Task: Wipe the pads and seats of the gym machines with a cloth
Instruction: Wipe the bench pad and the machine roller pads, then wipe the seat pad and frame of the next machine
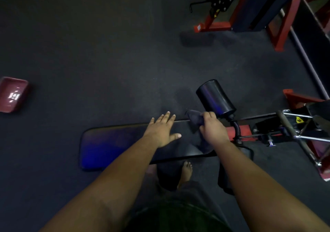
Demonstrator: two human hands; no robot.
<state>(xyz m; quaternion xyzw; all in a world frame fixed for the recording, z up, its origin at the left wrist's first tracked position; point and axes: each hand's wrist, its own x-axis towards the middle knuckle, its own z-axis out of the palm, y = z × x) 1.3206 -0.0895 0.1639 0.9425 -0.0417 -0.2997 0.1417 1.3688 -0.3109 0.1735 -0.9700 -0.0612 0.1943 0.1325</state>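
Note:
A long black bench pad (114, 142) lies across the lower middle of the view. My left hand (163, 130) rests flat on its far right part, fingers straight and spread. My right hand (212, 129) grips a dark cloth (195, 120) at the pad's right end, just below a black cylindrical roller pad (215, 97) that sticks up from the machine's red and black frame (244, 129). Part of the cloth hangs down under my right hand.
A dark red tray (13, 94) sits on the floor at far left. Another red-framed machine (237, 13) with a black seat stands at the top right. Chrome bars and a handle (300, 138) jut out at right. My bare foot (186, 171) stands below the bench.

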